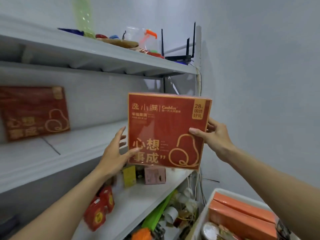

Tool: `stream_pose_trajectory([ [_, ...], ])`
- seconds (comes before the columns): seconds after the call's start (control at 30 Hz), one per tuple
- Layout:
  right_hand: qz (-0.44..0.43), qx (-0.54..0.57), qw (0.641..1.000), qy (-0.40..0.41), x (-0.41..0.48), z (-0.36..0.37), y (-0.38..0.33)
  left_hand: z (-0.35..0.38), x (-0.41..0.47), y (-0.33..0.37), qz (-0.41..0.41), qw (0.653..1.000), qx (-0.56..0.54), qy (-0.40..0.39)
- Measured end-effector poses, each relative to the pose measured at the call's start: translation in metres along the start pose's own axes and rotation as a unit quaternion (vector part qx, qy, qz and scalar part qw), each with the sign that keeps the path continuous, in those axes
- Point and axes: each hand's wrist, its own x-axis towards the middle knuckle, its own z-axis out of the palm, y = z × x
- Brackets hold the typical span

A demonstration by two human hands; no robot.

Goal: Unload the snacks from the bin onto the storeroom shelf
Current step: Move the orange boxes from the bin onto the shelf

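Observation:
A large red gift box (166,129) with gold lettering is held upright in the air in front of the middle shelf (57,153). My right hand (213,134) grips its right edge, thumb on the front face. My left hand (116,151) is at the box's lower left edge, thumb on the front and fingers spread behind it. A second, matching red box (34,111) leans against the wall at the left of that shelf. The white bin (210,203) sits at the lower right and holds orange boxes (242,219) and a round tin (210,230).
The top shelf (103,54) carries a router (180,57), a clear container and small items. The lower shelf (138,201) holds red packets (99,210), a yellow box (129,176) and a pink box (155,175). Below lies clutter with a green strip. A wall stands to the right.

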Motion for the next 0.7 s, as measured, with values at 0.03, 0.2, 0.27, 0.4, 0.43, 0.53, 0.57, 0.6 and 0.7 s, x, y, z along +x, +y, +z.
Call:
stream_pose_trajectory([
  [0.03, -0.005, 0.013, 1.000, -0.013, 0.001, 0.019, -0.011, -0.017, -0.007, 0.000, 0.011, 1.000, -0.005, 0.011],
  [0.2, -0.038, 0.059, 0.995, -0.076, 0.005, 0.125, -0.063, -0.114, -0.046, -0.004, 0.032, 0.993, 0.013, 0.115],
  [0.27, -0.057, 0.071, 0.991, -0.094, 0.005, 0.168, -0.081, -0.158, -0.059, -0.005, 0.025, 0.988, 0.023, 0.151],
  [0.4, -0.068, 0.109, 0.983, -0.134, 0.002, 0.246, -0.107, -0.233, -0.083, -0.007, 0.008, 0.975, 0.057, 0.215],
  [0.43, -0.065, 0.116, 0.981, -0.145, 0.000, 0.265, -0.112, -0.247, -0.090, -0.009, 0.001, 0.971, 0.069, 0.227],
  [0.53, -0.064, 0.137, 0.976, -0.156, -0.007, 0.317, -0.120, -0.285, -0.109, -0.018, -0.021, 0.961, 0.101, 0.258],
  [0.57, -0.064, 0.143, 0.975, -0.157, -0.009, 0.333, -0.122, -0.296, -0.115, -0.023, -0.029, 0.957, 0.107, 0.267],
  [0.6, -0.063, 0.146, 0.974, -0.160, -0.011, 0.350, -0.123, -0.307, -0.120, -0.027, -0.038, 0.954, 0.109, 0.276],
  [0.7, -0.055, 0.155, 0.971, -0.175, -0.015, 0.400, -0.129, -0.339, -0.130, -0.041, -0.063, 0.942, 0.124, 0.304],
])
